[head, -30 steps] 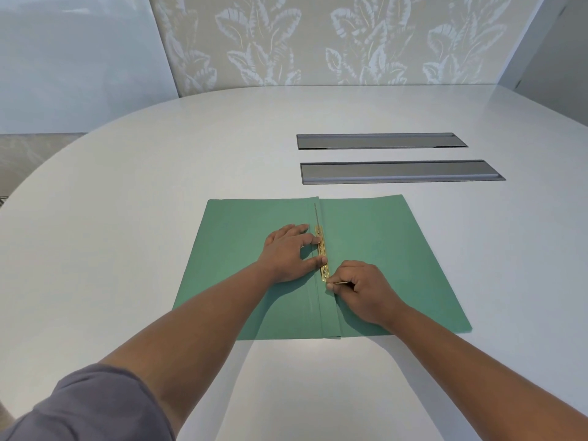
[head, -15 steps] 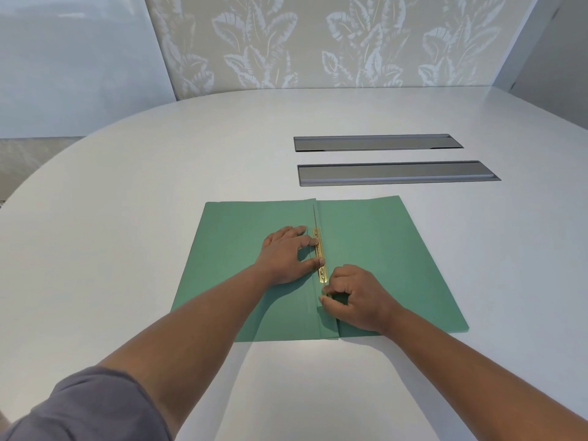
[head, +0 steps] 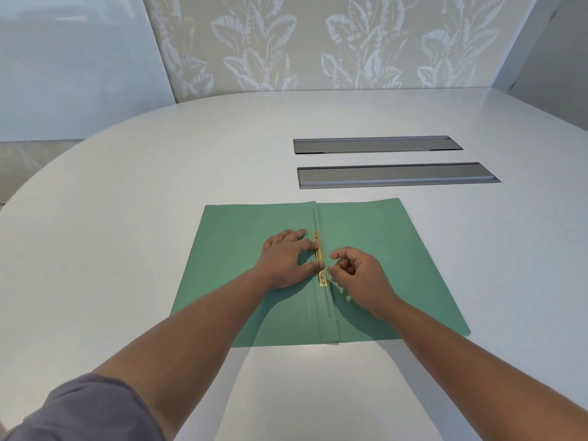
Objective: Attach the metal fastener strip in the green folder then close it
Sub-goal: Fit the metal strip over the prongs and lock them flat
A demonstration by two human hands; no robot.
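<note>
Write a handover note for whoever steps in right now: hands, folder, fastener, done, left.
Left hand: flat on the open green folder, fingertips pinning the gold fastener strip at the spine.
Right hand: loosely curled beside the strip, holding nothing.
Folder lies open on the white table.
Done: strip seated along the fold, thin prongs lying flat.
Left: confirm it is secured, close the folder.

A white rounded table [head: 159,218] with two grey recessed panels [head: 397,175] stands before a wall of pale leaf-patterned wallpaper [head: 318,43].
</note>
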